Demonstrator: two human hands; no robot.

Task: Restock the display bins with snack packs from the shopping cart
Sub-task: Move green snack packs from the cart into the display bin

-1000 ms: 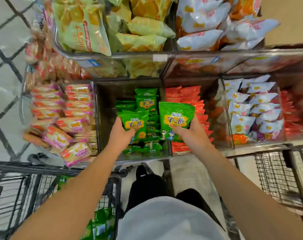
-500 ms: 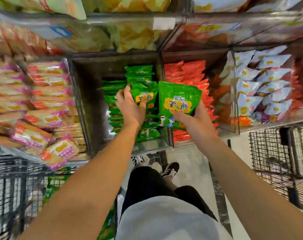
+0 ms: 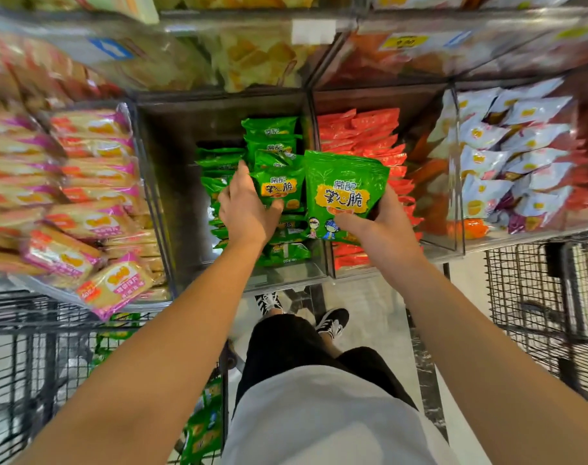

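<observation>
Left hand grips upright pack in bin; right hand holds bag upright, top toward shelf.

Those green snack packs are shiny crinkly plastic film, the clear display bin looks like glossy acrylic, and the black shopping cart is matt wire metal.

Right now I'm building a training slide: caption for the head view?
Left hand sets a green snack pack into the green bin; right hand holds another.
</observation>
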